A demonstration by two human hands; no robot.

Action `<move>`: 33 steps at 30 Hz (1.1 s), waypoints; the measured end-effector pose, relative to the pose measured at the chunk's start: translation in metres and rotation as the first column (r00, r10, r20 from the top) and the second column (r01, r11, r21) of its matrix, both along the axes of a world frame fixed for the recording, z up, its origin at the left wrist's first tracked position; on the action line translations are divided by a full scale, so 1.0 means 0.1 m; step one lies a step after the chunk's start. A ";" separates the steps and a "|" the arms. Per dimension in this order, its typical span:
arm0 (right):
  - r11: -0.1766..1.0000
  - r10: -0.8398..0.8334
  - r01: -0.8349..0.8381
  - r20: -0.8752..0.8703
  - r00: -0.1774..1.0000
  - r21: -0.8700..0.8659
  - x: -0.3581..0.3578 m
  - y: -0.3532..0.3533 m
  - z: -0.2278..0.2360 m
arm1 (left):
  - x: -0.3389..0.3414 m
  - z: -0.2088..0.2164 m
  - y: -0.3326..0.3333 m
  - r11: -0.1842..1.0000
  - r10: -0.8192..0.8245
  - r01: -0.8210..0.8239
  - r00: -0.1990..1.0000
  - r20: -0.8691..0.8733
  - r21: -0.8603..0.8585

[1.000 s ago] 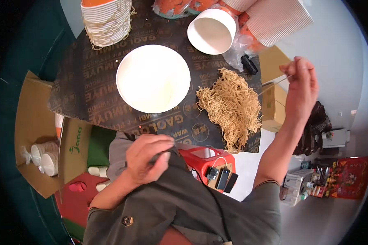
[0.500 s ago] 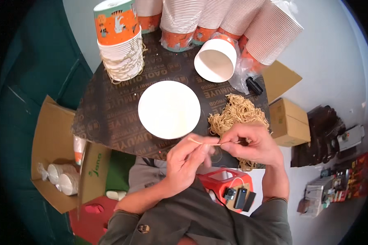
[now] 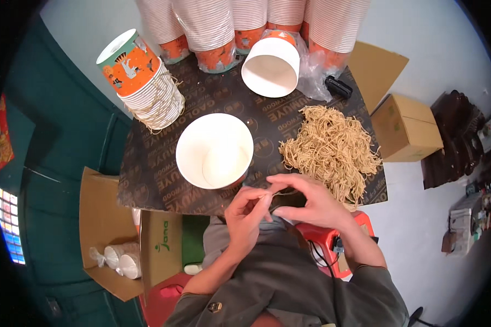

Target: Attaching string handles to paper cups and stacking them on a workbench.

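Above the table's near edge, my left hand (image 3: 247, 215) pinches a thin tan cord (image 3: 281, 193) between thumb and fingertips. My right hand (image 3: 316, 203) is just right of it, thumb and forefinger apart, its fingertip close to the cord. Whether that fingertip touches the cord is hard to see. A white paper tub (image 3: 186, 155) stands mouth up beyond my left hand, its inside visible. To the right, past my right hand, lies a loose heap of tan cords (image 3: 333, 150).
A tilted stack of orange-patterned tubs (image 3: 139, 76) with cords draped on it stands at the back left. Another tub (image 3: 273, 68) lies on its side by clear plastic and a black object (image 3: 338, 87). Tall tub stacks (image 3: 207, 32) line the back. Cardboard boxes (image 3: 406, 128) flank the table (image 3: 147, 169).
The view has shifted, so the tub's inside shows more. My right thumb and forefinger have parted from their pinch on the cord; my left hand still pinches it.
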State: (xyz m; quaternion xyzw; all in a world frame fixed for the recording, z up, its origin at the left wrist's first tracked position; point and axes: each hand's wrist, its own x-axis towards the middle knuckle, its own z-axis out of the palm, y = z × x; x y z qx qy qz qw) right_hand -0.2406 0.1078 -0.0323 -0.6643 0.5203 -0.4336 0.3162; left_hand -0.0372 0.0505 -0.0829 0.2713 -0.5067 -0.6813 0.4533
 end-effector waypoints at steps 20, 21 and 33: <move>0.978 -0.124 -0.066 0.808 0.576 0.196 0.39 0.01 -0.50 | 0.06 0.31 0.03 0.986 0.131 -0.120 0.987 0.097 -0.115; 0.982 -0.134 -0.032 0.811 0.569 0.184 0.38 0.01 -0.49 | 0.12 0.35 0.02 0.955 0.216 -0.179 0.966 0.143 -0.236; 0.794 -0.389 0.476 0.287 0.876 -0.378 0.67 -0.44 -0.48 | 0.41 0.69 -0.64 0.391 0.695 0.306 0.520 0.497 -0.868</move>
